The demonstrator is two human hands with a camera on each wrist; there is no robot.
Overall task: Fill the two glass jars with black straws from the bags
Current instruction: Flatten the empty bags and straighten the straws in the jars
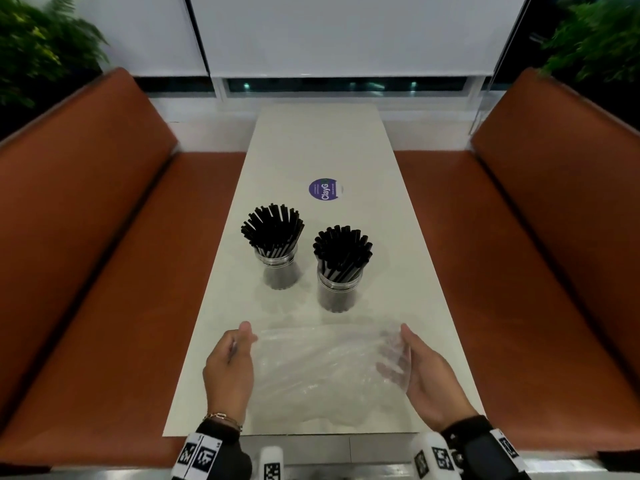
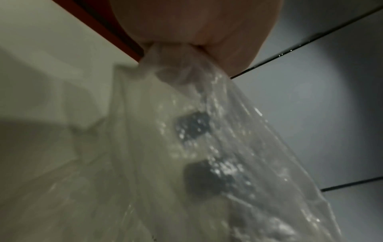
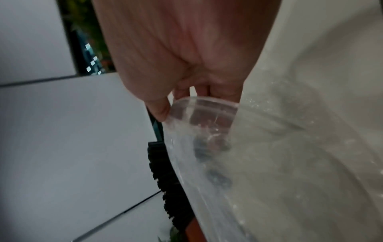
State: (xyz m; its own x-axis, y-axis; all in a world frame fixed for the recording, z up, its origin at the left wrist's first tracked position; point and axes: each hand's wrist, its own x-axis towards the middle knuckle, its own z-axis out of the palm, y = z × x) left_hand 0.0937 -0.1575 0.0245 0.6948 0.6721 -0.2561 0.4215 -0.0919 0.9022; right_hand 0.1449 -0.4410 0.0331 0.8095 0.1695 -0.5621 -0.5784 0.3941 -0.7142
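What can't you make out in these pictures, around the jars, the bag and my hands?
- Head view: how far down the straws reach in either jar; the dark glass hides it.
- Head view: the small print on the round sticker is too small.
- Left wrist view: the left hand is blurred and cut off by the top edge; the jars blur behind the plastic bag.
- Right wrist view: the right hand's fingertips blur behind the plastic.

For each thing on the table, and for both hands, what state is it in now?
Left jar: upright, filled with black straws, untouched.
Right jar: upright, filled with black straws, untouched.
Plastic bag: clear, no straws visible inside, stretched between the hands above the table.
Left hand: grips the bag's left end, bunched.
Right hand: holds the bag's right end with curled fingers.
Round sticker: flat on the table beyond the jars.
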